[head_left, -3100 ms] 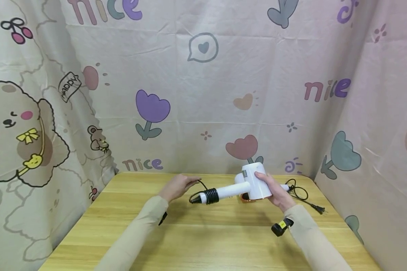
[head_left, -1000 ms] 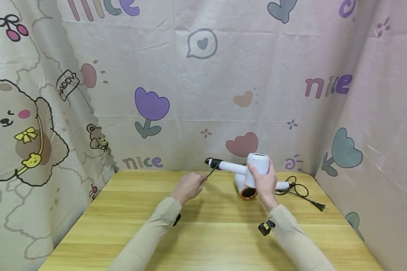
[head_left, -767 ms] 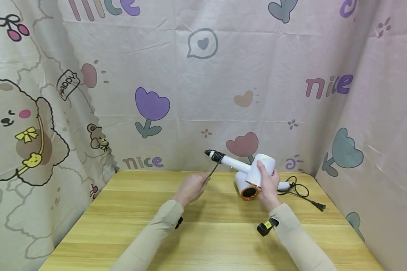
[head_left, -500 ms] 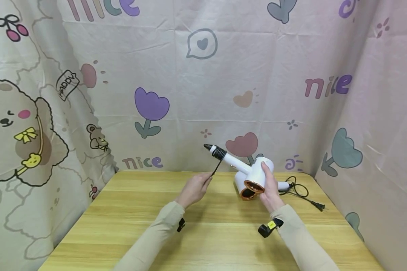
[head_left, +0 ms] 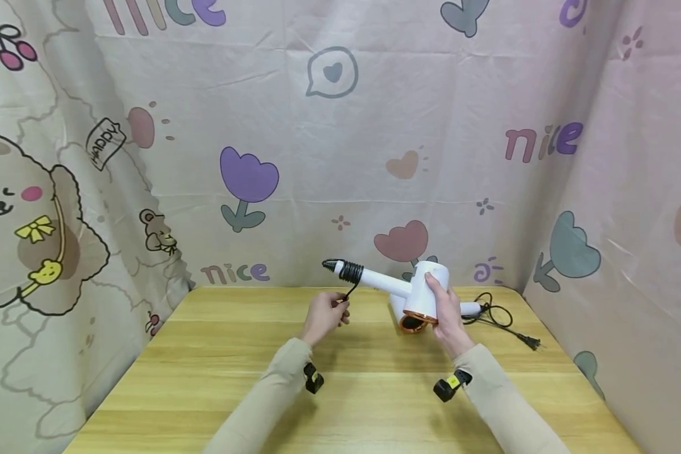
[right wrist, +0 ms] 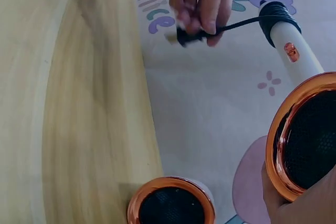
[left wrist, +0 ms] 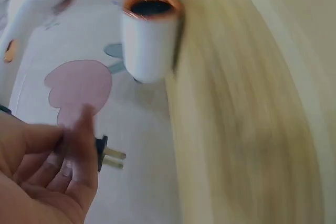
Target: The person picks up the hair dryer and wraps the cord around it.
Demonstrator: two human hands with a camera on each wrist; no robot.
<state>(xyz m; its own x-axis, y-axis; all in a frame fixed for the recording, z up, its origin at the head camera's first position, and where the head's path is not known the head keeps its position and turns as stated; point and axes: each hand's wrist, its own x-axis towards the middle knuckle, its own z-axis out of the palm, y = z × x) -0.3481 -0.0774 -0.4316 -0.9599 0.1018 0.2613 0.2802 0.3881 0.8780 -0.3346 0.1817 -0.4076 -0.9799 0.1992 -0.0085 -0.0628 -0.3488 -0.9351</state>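
Note:
My right hand [head_left: 449,315] grips the barrel of a white hair dryer [head_left: 425,287] with a copper-coloured rim, held above the table. Its handle points left, and black cord [head_left: 350,272] is wound in several turns round the handle's end. With its fingertips my left hand [head_left: 325,315] pinches the loose cord end close to the plug. That black plug [right wrist: 189,36] shows its prongs in both wrist views, blurred in the right one. A second white hair dryer [left wrist: 149,45] lies on the table behind the first, which partly covers it in the head view.
On the wooden table [head_left: 232,359], the second dryer's cord [head_left: 496,315] loops out to the right, ending in a black plug [head_left: 529,342] near the table's right side. A printed curtain [head_left: 318,157] hangs behind the table and along both sides.
Over about three seconds the held dryer's cord-wrapped end rises, then drops slightly in the last half second. The barrel turns in my right hand. My left hand shifts right, still holding the cord.

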